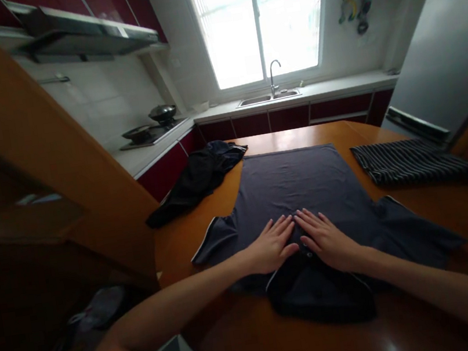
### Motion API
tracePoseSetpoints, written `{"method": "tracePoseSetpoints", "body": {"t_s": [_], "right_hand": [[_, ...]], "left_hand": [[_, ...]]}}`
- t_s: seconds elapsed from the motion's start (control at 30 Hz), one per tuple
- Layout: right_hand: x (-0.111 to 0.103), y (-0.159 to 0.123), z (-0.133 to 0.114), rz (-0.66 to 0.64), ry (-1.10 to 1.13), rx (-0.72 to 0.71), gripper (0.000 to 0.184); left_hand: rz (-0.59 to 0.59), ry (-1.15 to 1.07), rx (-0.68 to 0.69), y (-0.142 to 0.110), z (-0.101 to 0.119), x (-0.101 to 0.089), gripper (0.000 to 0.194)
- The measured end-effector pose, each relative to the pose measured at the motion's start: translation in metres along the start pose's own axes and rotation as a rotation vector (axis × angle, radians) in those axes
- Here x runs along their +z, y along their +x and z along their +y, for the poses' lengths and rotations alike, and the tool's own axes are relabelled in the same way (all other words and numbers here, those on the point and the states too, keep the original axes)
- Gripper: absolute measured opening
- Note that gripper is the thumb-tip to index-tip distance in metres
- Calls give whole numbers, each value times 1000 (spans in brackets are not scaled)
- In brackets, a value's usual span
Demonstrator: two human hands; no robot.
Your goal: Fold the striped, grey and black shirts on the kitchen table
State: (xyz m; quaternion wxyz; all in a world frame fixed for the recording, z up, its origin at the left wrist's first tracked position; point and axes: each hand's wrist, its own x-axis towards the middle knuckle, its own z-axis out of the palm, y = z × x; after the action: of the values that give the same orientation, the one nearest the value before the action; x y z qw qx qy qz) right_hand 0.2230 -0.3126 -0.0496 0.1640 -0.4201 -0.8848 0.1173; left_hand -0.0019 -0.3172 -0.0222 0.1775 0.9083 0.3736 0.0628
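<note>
A dark grey short-sleeved polo shirt (300, 180) lies spread out on a wooden table (237, 345), its black collar (322, 297) towards me and its hem at the far side. My left hand (273, 244) rests flat on the upper front of the shirt, fingers stretched out. Beside it my right hand (325, 239) also lies flat, just right of the buttons near the collar. The fingertips of both hands nearly meet at the middle. Both sleeves, edged in a white line, reach out to the sides, the right one somewhat rumpled.
Dark crumpled clothes (203, 174) lie at the table's left edge. A folded black-and-white striped garment (412, 162) is on the right. Behind are a counter with a sink (269, 98), a stove (155, 133) with pans, and a fridge (439, 51). A wooden partition (45, 121) stands at left.
</note>
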Motion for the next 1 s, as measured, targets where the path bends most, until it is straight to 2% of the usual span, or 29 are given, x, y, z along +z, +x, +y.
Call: {"method": "tracePoseSetpoints", "body": {"t_s": [0.07,0.13,0.23,0.3,0.37,0.43,0.47,0.53,0.6,0.87,1.0], "right_hand": [[-1,-8,-1,28,-4,43,54],[-10,-11,-9,94,13,42,51],[-28,-18,-43,134,75,-99,42],[-33,-22,-73,81,125,-205,37],[-30,-24,-98,16,140,-261,41],[-22,-22,-114,-47,108,-283,41],[-16,-20,-118,-75,82,-284,35],[-7,-18,-120,-116,39,-270,18],[-1,-18,-118,-117,32,-250,9],[-1,-32,-114,-24,159,-266,14],[-12,-33,-115,14,207,-260,17]], "left_hand": [[14,-73,28,-14,1,-4,62],[108,-171,31,-30,0,-17,54],[243,-249,-18,-59,1,-39,41],[221,-233,-55,-81,3,-47,31],[154,-210,-91,-102,5,-49,24],[109,-191,-123,-120,4,-46,21],[93,-179,-137,-127,4,-44,19],[80,-150,-164,-137,2,-40,14],[75,-126,-172,-144,0,-36,10],[27,148,29,-149,-5,-34,15],[121,262,72,-154,-5,-38,17]]}}
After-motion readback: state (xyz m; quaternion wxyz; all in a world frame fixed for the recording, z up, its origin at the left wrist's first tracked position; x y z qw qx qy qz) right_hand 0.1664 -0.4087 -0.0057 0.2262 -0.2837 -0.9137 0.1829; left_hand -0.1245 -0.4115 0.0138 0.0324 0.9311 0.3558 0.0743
